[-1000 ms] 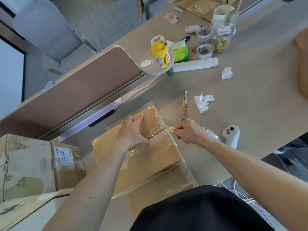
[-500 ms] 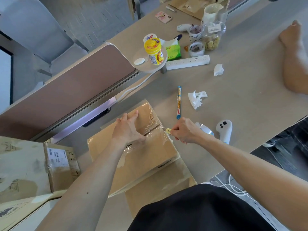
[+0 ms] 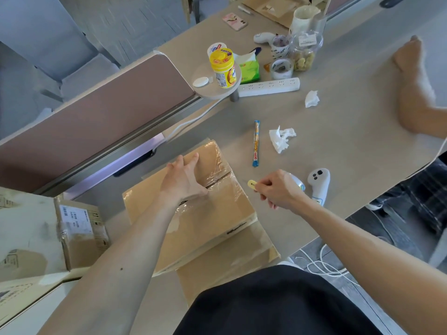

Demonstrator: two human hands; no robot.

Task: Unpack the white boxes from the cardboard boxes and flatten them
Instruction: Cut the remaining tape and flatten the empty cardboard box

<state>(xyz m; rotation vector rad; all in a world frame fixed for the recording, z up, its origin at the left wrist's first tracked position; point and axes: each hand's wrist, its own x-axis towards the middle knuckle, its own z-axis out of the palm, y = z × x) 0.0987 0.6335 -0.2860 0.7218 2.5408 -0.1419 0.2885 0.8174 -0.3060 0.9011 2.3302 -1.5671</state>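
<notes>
Head view: on the tabletop (image 3: 350,146) the taped cardboard box (image 3: 217,213) lies closed under the left hand (image 3: 183,182), fingers spread flat on its top. The right hand (image 3: 275,189) pinches a small yellow cutter (image 3: 251,183) beside its edge. Likely the opening step; next, part the flaps.

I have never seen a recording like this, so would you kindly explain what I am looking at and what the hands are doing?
There is no machine here: a person works with bare hands, and the one current picture comes from a camera worn on the head, looking down. The left hand presses flat on a taped cardboard box at the desk's near edge. The right hand pinches a small yellow cutter just off the box's edge, by the taped seam. Farther off lie a candy stick, a crumpled tissue, a white controller, a power strip and a yellow jar.
</notes>
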